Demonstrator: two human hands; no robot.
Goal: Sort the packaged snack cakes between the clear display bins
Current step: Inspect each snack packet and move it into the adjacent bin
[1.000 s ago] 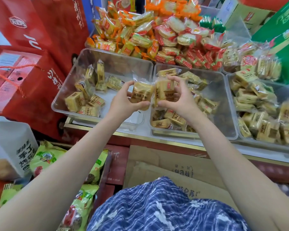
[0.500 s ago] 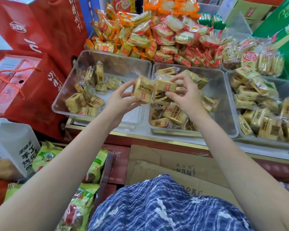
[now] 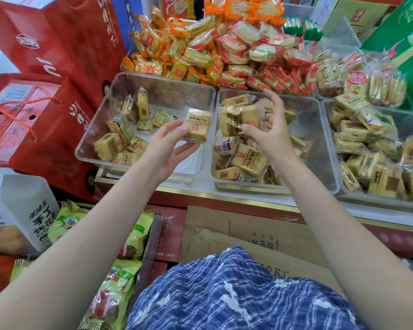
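Right now left hand (image 3: 167,148) grips one snack cake (image 3: 197,125) w/ long axis near-upright, over the left bin (image 3: 138,78)'s right edge at frame centre; right hand (image 3: 270,136) pinches another cake (image 3: 234,120) over the middle bin (image 3: 320,148).

The left hand (image 3: 167,148) holds one yellow cake (image 3: 197,125) over the right edge of the left bin (image 3: 153,82). The right hand (image 3: 270,136) pinches a second cake (image 3: 234,120) above the middle bin (image 3: 320,148), whose near-left corner is piled with cakes. A right bin (image 3: 329,108) sits just beside it, full. Red boxes (image 3: 57,44) stand left of the bins.
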